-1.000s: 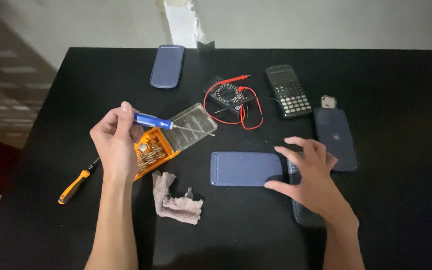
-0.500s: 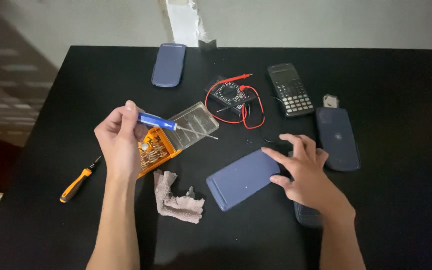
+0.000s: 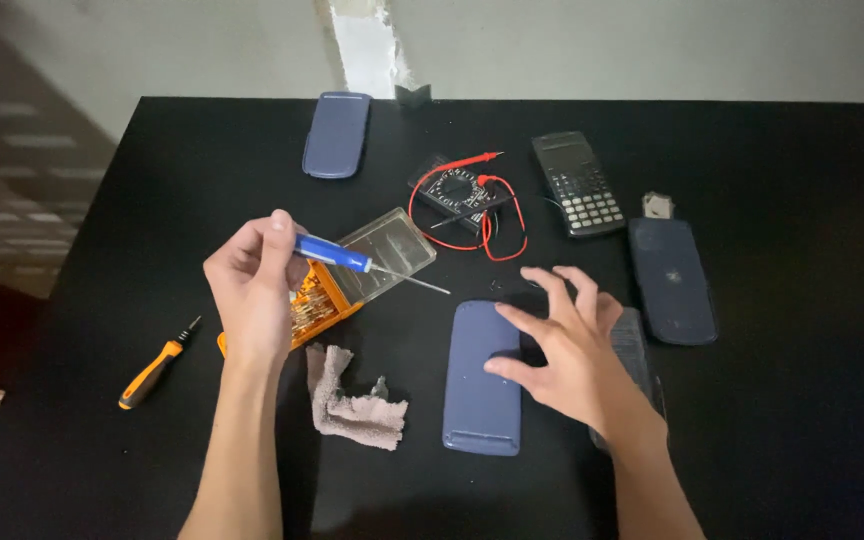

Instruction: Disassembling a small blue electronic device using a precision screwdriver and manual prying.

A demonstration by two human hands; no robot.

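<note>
My left hand (image 3: 252, 290) holds a small blue-handled screwdriver (image 3: 352, 260) above an orange bit case (image 3: 317, 305) with a clear lid, its thin shaft pointing right. My right hand (image 3: 562, 345) rests with spread fingers on a dark blue calculator cover (image 3: 480, 385) that lies lengthwise toward me on the black table (image 3: 152, 200). Part of another dark device (image 3: 637, 350) shows under my right wrist.
A crumpled grey cloth (image 3: 352, 405) lies by the case. An orange-and-black screwdriver (image 3: 157, 365) sits at the left. Farther back are a blue cover (image 3: 337, 135), a multimeter with red leads (image 3: 462, 195), a black calculator (image 3: 577, 185) and another blue cover (image 3: 670, 280).
My right hand has turned the blue cover from lying sideways to lying lengthwise toward me. My left hand has kept the blue screwdriver above the bit case.
</note>
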